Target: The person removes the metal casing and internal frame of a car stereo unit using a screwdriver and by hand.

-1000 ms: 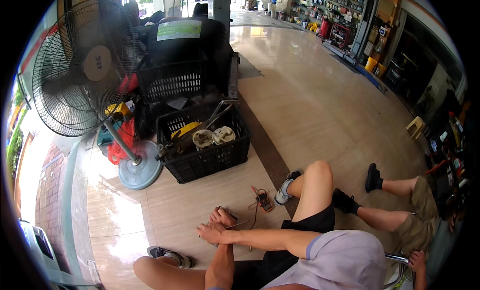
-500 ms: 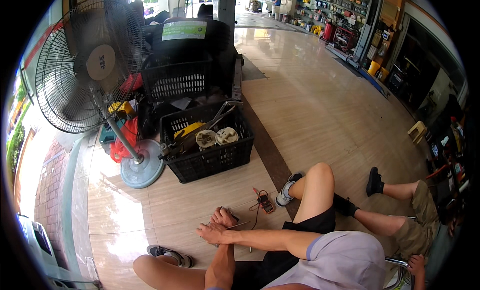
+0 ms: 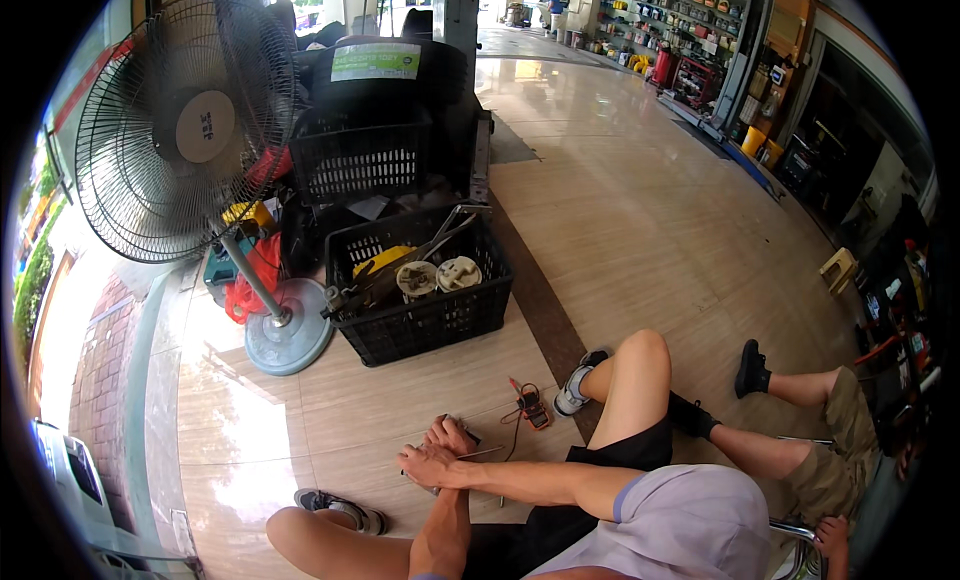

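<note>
My left hand (image 3: 449, 435) and my right hand (image 3: 424, 467) are close together low over the floor. My right forearm crosses over the left wrist. The fingers of both hands are curled closed. A small dark part shows at the far edge of my left hand, but its kind cannot be made out. What my right hand grips is hidden. From beside the hands a thin metal rod (image 3: 487, 451) sticks out to the right. On the floor right of them lies an orange-and-black multimeter (image 3: 535, 410) with its leads.
A black plastic crate (image 3: 430, 330) holds two round pale parts and metal tools. Left of it stands a fan (image 3: 205, 130) on a round base. A seated person's legs (image 3: 760, 450) are at right. Farther off are a small stool (image 3: 838, 270) and stocked shelves (image 3: 670, 25).
The view has shifted slightly. Both hands stay closed together in nearly the same place. A distant person has come into sight near the doorway at the back.
</note>
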A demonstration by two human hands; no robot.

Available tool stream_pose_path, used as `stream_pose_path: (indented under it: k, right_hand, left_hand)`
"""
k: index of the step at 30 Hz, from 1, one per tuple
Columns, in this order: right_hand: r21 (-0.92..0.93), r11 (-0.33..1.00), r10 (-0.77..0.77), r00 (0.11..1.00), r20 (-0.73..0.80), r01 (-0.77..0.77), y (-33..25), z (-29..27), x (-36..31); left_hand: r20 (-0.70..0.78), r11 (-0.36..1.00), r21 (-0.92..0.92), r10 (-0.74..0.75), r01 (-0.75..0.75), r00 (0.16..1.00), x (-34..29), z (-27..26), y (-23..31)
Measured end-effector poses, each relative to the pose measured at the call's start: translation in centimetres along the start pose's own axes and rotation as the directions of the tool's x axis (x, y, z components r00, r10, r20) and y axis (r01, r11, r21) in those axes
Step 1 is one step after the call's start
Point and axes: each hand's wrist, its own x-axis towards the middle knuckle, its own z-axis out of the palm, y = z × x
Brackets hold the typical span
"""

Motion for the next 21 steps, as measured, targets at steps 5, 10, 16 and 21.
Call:
stream_pose_path:
  k: [5,10,16,21]
  right_hand:
    - [-0.004,1.0,-0.016,1.0,-0.024,0.016,0.6,1.1,0.2]
    - [0.048,0.997,-0.051,0.997,-0.058,0.054,0.6,1.9,0.6]
    - [0.061,0.996,-0.059,0.998,-0.026,0.061,1.5,1.9,0.3]
    - [0.058,0.991,-0.118,0.992,-0.044,0.121,-0.3,0.9,0.2]
  left_hand:
    - [0.003,1.0,-0.014,0.008,-0.008,1.0,0.2,0.2,0.1]
    - [-0.036,1.0,0.011,0.019,-0.019,0.999,0.1,0.5,-0.5]
    - [-0.002,1.0,0.007,0.013,-0.013,1.0,0.2,0.4,0.8]
    - [-0.03,0.999,0.034,-0.009,0.01,1.0,-0.5,0.1,-1.0]
